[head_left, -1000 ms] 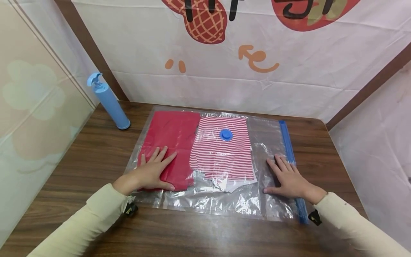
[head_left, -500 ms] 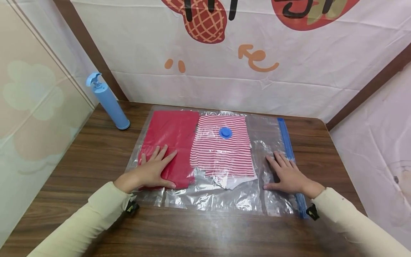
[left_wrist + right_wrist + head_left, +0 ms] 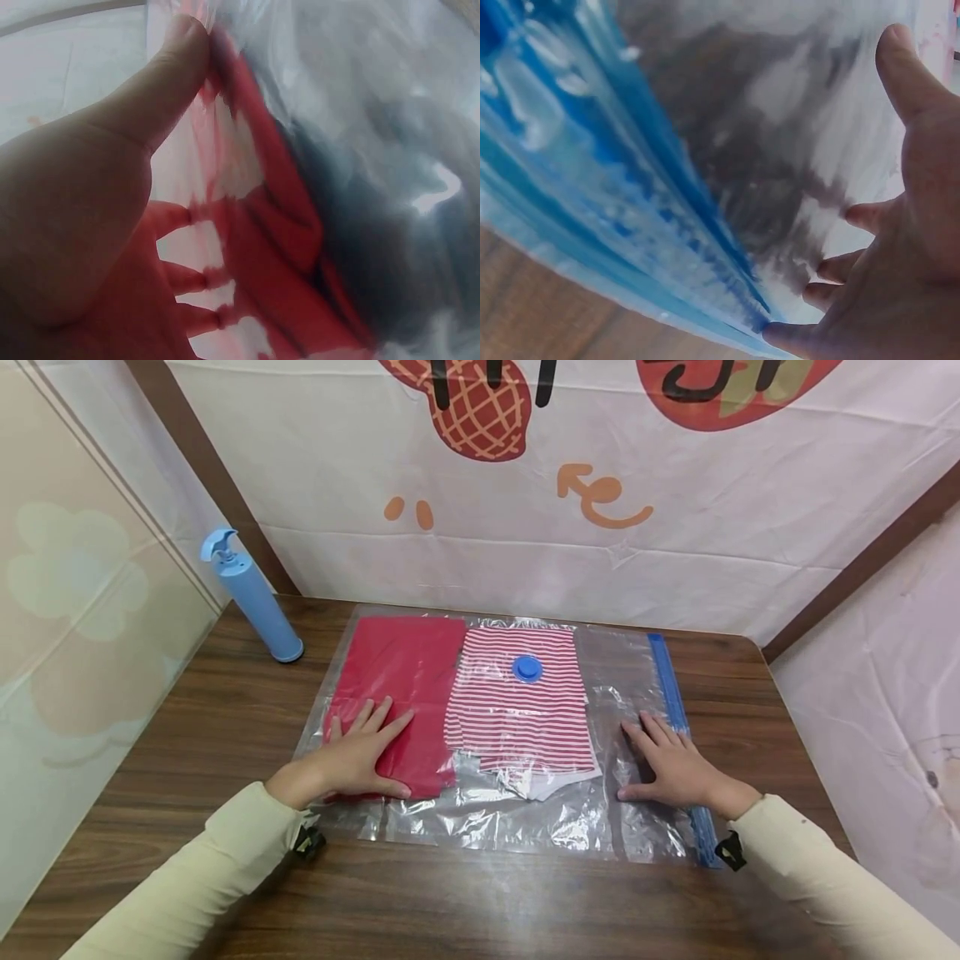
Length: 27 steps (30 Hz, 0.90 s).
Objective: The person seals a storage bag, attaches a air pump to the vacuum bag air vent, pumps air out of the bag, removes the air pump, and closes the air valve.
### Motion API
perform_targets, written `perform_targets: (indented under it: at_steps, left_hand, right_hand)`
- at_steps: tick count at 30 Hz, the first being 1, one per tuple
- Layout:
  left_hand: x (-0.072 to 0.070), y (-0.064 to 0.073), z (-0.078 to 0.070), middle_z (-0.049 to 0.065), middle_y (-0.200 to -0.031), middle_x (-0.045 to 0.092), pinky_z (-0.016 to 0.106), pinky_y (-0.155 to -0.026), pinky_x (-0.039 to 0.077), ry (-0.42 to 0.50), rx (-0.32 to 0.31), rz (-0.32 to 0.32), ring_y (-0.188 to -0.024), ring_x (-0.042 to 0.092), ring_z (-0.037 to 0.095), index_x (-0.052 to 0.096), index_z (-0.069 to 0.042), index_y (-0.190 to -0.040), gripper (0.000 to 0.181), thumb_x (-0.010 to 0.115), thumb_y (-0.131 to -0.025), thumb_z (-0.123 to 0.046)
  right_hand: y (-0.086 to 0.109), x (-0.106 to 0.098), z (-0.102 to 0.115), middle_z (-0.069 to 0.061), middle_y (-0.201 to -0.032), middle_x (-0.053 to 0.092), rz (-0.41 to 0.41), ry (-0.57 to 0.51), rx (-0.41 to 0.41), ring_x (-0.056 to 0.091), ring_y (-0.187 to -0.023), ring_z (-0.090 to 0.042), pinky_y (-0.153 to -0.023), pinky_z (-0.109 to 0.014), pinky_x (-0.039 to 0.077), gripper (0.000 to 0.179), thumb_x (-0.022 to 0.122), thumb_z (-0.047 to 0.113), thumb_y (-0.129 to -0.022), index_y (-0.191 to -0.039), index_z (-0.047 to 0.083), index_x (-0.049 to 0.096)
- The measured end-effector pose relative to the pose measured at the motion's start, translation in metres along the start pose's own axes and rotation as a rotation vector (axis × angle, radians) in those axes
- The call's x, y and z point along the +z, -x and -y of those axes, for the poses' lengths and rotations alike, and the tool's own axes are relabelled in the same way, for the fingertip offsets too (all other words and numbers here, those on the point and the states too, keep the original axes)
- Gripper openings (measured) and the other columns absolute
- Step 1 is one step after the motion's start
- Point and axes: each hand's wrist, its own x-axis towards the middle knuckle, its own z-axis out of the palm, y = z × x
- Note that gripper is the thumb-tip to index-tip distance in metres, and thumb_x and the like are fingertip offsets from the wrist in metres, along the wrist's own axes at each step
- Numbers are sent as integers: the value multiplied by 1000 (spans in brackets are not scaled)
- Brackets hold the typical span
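Observation:
A clear vacuum storage bag [image 3: 480, 822] lies flat on the table. Inside it, a folded red garment [image 3: 408, 664] is on the left, beside a folded red-and-white striped garment [image 3: 517, 718]. A round blue valve [image 3: 527, 668] sits over the stripes. Along the bag's right side runs a blue zip seal [image 3: 667, 681]. My left hand [image 3: 356, 756] rests with spread fingers on the bag over the red garment. On the bag's right part, next to the seal, lies my right hand [image 3: 671, 768], fingers spread. In the right wrist view its little finger reaches the blue seal [image 3: 682, 217].
A light blue hand pump [image 3: 258, 606] stands at the back left of the brown wooden table [image 3: 465, 906]. Fabric hangings with printed pictures [image 3: 480, 560] enclose the back and both sides.
The bag's near edge and the garments appear slightly farther up in the head view than a second ago. Both hands stay in nearly the same places on the bag.

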Motion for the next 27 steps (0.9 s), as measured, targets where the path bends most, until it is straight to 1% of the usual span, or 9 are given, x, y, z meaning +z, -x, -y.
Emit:
perform_targets:
  at_steps: [5,8,10,12,15,18,21,24,27]
  left_hand:
    - [-11,-1,-3,32,-163,19,82,-108,10,-20,34,-9,-148,13,56,32,-8,-159,109,81,-77,-59]
    - [-23,-6,-9,31,-158,32,76,-111,23,-47,68,-60,-145,28,52,43,-3,-153,94,80,-82,-53]
    - [-32,-11,-16,29,-154,40,70,-111,31,-56,91,-108,-144,35,48,48,-1,-149,84,80,-86,-46]
    - [-41,-18,-24,25,-152,46,65,-110,37,-53,108,-161,-143,40,44,50,-1,-148,79,80,-87,-41]
    - [-53,-28,-38,20,-151,49,59,-109,42,-32,130,-220,-142,42,38,49,-3,-149,75,79,-89,-37]
    - [-61,-40,-50,17,-150,50,55,-108,45,10,149,-270,-141,44,34,47,-4,-149,72,77,-91,-34]
    - [-64,-52,-60,16,-151,48,53,-108,45,69,153,-295,-141,44,33,45,-5,-150,71,76,-92,-31]
    - [-65,-63,-68,17,-152,45,52,-111,43,131,148,-285,-142,42,34,42,-5,-152,73,75,-93,-33]
    - [-63,-78,-77,19,-154,43,52,-115,38,182,177,-262,-145,38,35,39,-3,-154,75,72,-95,-34]
  right_hand:
    - [-5,-14,3,-35,-154,35,-69,42,-20,26,-143,-58,-107,-78,24,91,72,56,-89,-151,-2,41]
    - [-12,-29,8,-35,-147,44,-115,47,-46,35,-138,-57,-109,-73,30,81,71,49,-93,-146,-7,45]
    - [-19,-39,11,-35,-144,48,-130,18,-67,40,-135,-55,-109,-70,33,76,70,43,-96,-144,-10,46]
    - [-26,-48,16,-34,-142,50,-139,-24,-78,44,-133,-53,-109,-67,36,73,70,39,-97,-143,-12,46]
    - [-39,-60,24,-33,-141,51,-164,-92,-71,45,-133,-51,-109,-64,37,68,69,35,-99,-143,-12,46]
    - [-51,-67,33,-31,-142,52,-212,-153,-43,47,-133,-48,-108,-62,39,63,69,29,-99,-142,-11,48]
    - [-66,-67,41,-28,-140,55,-263,-219,-9,51,-130,-45,-106,-59,43,57,70,26,-98,-140,-8,51]
    - [-83,-63,50,-28,-137,57,-303,-296,11,54,-127,-44,-104,-56,46,54,70,24,-98,-138,-8,53]
    - [-100,-55,57,-27,-136,58,-335,-405,29,55,-127,-42,-104,-54,47,51,70,21,-98,-137,-7,53]
